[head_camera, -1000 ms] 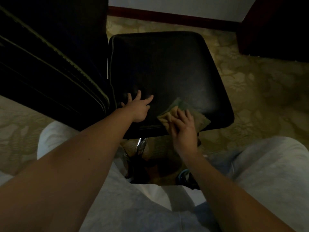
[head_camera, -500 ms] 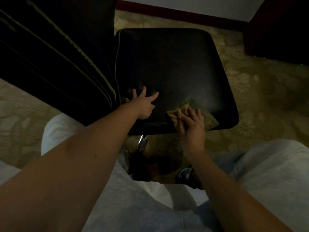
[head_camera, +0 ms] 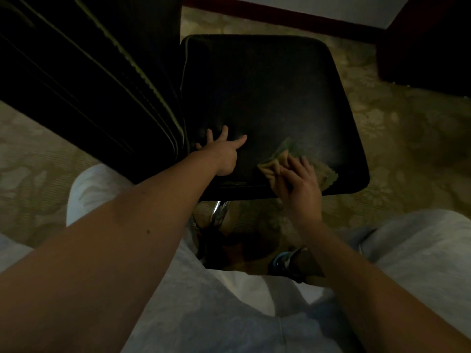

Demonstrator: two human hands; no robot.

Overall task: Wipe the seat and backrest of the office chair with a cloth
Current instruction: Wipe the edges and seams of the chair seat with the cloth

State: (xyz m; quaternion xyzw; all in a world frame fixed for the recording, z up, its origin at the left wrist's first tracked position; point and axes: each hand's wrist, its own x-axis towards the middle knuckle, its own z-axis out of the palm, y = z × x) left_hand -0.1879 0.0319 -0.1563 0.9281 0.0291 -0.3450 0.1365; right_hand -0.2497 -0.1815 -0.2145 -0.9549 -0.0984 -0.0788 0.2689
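The office chair's black leather seat (head_camera: 267, 98) fills the middle of the view, with its dark ribbed backrest (head_camera: 89, 72) rising at the left. My left hand (head_camera: 221, 154) rests flat on the seat's near left corner, fingers spread, holding nothing. My right hand (head_camera: 298, 179) presses a crumpled yellow-green cloth (head_camera: 323, 171) onto the seat near its front edge, right of centre. Part of the cloth is hidden under the fingers.
A chrome chair column (head_camera: 220, 212) shows under the seat's front edge. Patterned beige carpet (head_camera: 395, 136) surrounds the chair. Dark furniture (head_camera: 428, 42) stands at the far right, and a wall with a dark red skirting (head_camera: 280, 14) lies behind. My grey-trousered knees (head_camera: 420, 250) flank the chair base.
My right hand has slid the cloth a little to the right along the seat's front edge. My left hand has stayed planted on the near left corner.
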